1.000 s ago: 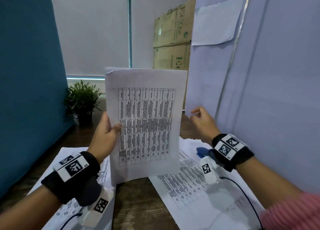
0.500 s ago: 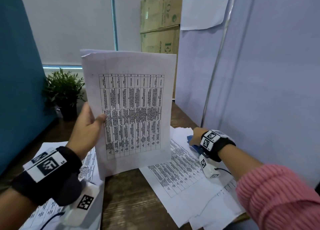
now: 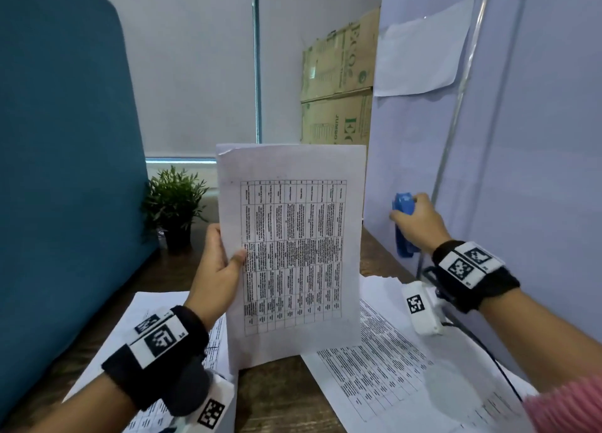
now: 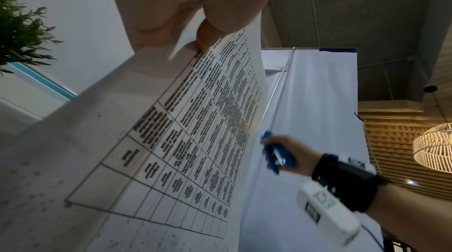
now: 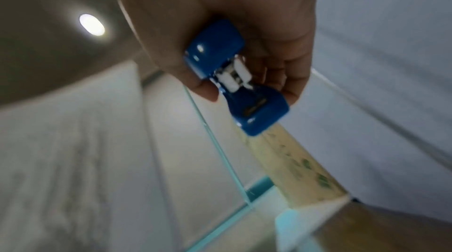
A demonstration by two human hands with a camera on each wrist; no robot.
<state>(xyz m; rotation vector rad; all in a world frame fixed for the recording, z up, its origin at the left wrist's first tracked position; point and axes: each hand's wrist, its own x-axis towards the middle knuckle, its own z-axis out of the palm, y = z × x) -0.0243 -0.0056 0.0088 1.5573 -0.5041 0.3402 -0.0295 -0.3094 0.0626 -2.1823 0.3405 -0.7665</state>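
Observation:
My left hand [image 3: 224,266] pinches the left edge of a thin stack of printed sheets [image 3: 293,253], thumb on the front, fingers behind. The stack [image 4: 171,140] stands upright above the wooden desk [image 3: 273,400], its printed table facing me. To the right of the sheets, my right hand [image 3: 420,224] is raised at about mid-page height and grips a blue stapler [image 3: 403,227]. In the right wrist view the stapler [image 5: 234,78] lies in the curled fingers, its metal mouth showing. The stapler [image 4: 276,151] is apart from the sheets.
More printed pages lie on the desk at lower left [image 3: 156,321] and lower right [image 3: 391,361]. A small potted plant [image 3: 174,204] stands at the back beside a teal partition [image 3: 65,171]. A white screen [image 3: 521,171] walls the right side; cardboard boxes [image 3: 338,83] are stacked behind.
My right hand went down to the papers on the desk, took hold of the blue stapler and lifted it up beside the sheets. The left hand kept holding the stack upright.

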